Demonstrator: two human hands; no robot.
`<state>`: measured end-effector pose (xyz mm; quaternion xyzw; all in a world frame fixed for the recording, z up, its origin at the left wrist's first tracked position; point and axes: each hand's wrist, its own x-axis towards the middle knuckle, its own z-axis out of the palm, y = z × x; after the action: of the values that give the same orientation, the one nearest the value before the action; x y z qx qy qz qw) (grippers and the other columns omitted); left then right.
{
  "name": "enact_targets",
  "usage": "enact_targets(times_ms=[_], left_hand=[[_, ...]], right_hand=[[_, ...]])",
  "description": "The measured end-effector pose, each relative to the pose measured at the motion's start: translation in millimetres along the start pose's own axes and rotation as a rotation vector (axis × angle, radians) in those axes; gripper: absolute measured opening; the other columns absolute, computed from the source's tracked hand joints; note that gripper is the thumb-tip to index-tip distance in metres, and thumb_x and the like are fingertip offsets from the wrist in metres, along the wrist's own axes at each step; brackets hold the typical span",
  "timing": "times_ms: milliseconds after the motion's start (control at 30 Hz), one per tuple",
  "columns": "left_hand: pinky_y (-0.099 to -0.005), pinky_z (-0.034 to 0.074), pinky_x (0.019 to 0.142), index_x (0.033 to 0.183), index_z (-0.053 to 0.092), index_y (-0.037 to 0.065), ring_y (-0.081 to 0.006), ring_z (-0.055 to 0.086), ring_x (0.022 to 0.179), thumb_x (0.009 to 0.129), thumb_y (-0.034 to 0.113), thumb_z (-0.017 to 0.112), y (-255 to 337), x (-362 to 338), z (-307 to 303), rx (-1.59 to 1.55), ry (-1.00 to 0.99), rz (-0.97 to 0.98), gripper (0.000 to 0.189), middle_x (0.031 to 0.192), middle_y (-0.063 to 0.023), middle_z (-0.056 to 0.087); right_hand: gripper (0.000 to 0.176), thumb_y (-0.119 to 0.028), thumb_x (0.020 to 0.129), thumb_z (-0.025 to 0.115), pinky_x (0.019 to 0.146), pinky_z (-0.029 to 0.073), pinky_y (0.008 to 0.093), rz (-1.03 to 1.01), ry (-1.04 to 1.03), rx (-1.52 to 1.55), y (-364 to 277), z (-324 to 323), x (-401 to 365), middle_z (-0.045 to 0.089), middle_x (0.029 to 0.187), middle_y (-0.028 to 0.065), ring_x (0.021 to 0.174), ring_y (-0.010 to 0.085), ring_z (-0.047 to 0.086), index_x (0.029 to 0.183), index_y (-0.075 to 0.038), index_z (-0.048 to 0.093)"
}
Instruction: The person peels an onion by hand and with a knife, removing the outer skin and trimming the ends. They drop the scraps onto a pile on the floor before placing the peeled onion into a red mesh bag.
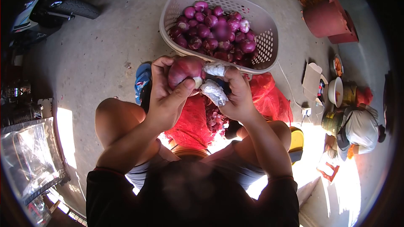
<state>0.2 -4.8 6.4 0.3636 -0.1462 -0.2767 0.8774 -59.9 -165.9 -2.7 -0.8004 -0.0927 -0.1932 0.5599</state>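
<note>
A large red onion (184, 71) is in my left hand (165, 96), with the fingers behind it and the thumb across its pale end. My right hand (238, 94) is at the onion's right side, its thumb and a finger wrapped in silvery-white covering and bent toward the pale end. Whether the right fingers pinch a bit of skin is too small to tell. Just beyond both hands stands a light plastic basket (270, 50) holding several peeled purple onions (203, 30). Below the hands, a red mesh bag (189, 122) lies between my legs, beside loose onion skins (215, 117).
Another part of red mesh (271, 98) lies right of my hands. A motorcycle wheel (78, 7) is at the upper left. Red tubs (326, 17), a white bowl (335, 91), a cardboard box (312, 77) and a seated person (361, 128) are on the right.
</note>
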Motion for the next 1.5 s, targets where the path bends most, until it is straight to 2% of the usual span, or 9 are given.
enact_targets(times_ms=[267,367,533,767,800,1000,1300,1433,1500], left_hand=[[-0.0401,0.045,0.091,0.118,0.028,0.015,-0.021,0.05,0.109,0.086,-0.001,0.055,5.5,2.0,3.1,-0.068,-0.006,0.031,0.045,0.119,-0.0107,0.045],[-0.0378,0.046,0.091,0.117,0.027,0.012,-0.0198,0.049,0.109,0.083,-0.006,0.056,6.9,2.7,4.2,-0.07,0.016,0.018,0.048,0.118,-0.0106,0.043],[-0.0325,0.045,0.091,0.117,0.029,0.008,-0.0176,0.049,0.107,0.078,-0.009,0.059,0.1,5.9,-1.3,0.185,-0.024,0.141,0.052,0.117,-0.0086,0.041],[-0.0347,0.042,0.093,0.118,0.033,0.008,-0.0213,0.046,0.111,0.077,0.002,0.066,-0.9,6.1,-0.2,0.312,-0.09,0.172,0.053,0.118,-0.0113,0.041],[-0.0348,0.042,0.093,0.117,0.034,0.008,-0.0213,0.046,0.111,0.077,0.002,0.067,-0.9,6.7,-0.6,0.342,-0.102,0.198,0.053,0.118,-0.0113,0.041],[-0.0326,0.038,0.095,0.115,0.035,0.006,-0.0175,0.044,0.111,0.073,-0.008,0.065,-0.2,6.3,0.3,0.305,-0.16,0.237,0.054,0.118,-0.0093,0.039],[-0.0373,0.039,0.094,0.101,0.039,0.011,-0.0268,0.044,0.113,0.059,-0.003,0.068,1.7,12.3,-10.1,0.626,-0.216,0.54,0.053,0.114,-0.0129,0.036],[-0.0387,0.042,0.089,0.099,0.04,0.011,-0.0284,0.046,0.109,0.057,-0.003,0.067,3.0,13.4,-0.4,0.707,-0.139,0.702,0.053,0.107,-0.0132,0.038],[-0.0381,0.043,0.088,0.099,0.041,0.011,-0.028,0.047,0.107,0.056,-0.002,0.067,4.7,12.0,-1.2,0.774,-0.136,0.691,0.052,0.105,-0.013,0.038]], right_hand=[[0.039,0.0,0.082,0.062,0.078,0.044,0.0247,0.126,0.171,0.295,-9.3,-0.5,5.9,0.061,0.096,0.0091,0.088,0.0119,0.058,0.117,-0.001,0.044],[0.045,0.001,0.082,0.062,0.075,0.044,0.0237,0.033,0.086,0.199,-7.2,-8.6,5.4,0.06,0.09,0.0077,0.084,0.011,0.058,0.12,0.0,0.039],[0.06,-0.005,0.076,0.069,0.061,0.041,0.0251,0.165,-0.026,0.163,-14.2,-13.1,1.6,0.059,0.071,0.0057,0.064,0.0148,0.056,0.125,-0.003,0.034],[0.042,-0.001,0.077,0.066,0.073,0.047,0.0277,0.005,0.033,0.112,-6.8,-12.7,9.0,0.063,0.094,0.0102,0.084,0.0197,0.063,0.115,-0.003,0.05],[0.039,0.001,0.078,0.064,0.078,0.047,0.0284,0.129,0.032,0.202,-9.6,-14.5,6.9,0.06,0.103,0.0108,0.091,0.0187,0.062,0.115,-0.002,0.051],[0.039,0.0,0.083,0.061,0.082,0.045,0.0269,0.191,0.079,0.364,-13.7,-13.5,10.4,0.06,0.101,0.0075,0.094,0.0145,0.059,0.119,-0.002,0.048],[0.036,0.0,0.086,0.057,0.071,0.043,0.0222,0.345,0.099,0.426,-17.9,-24.3,9.6,0.062,0.091,0.0049,0.082,0.0088,0.055,0.12,-0.003,0.045],[0.039,-0.001,0.086,0.058,0.068,0.042,0.0219,0.289,0.146,0.309,-18.7,-22.9,14.6,0.062,0.085,0.0044,0.078,0.0084,0.055,0.122,-0.003,0.042],[0.045,-0.002,0.083,0.061,0.068,0.041,0.022,0.3,0.028,0.178,-18.1,-30.0,11.3,0.061,0.081,0.005,0.076,0.0083,0.054,0.123,-0.003,0.04]])
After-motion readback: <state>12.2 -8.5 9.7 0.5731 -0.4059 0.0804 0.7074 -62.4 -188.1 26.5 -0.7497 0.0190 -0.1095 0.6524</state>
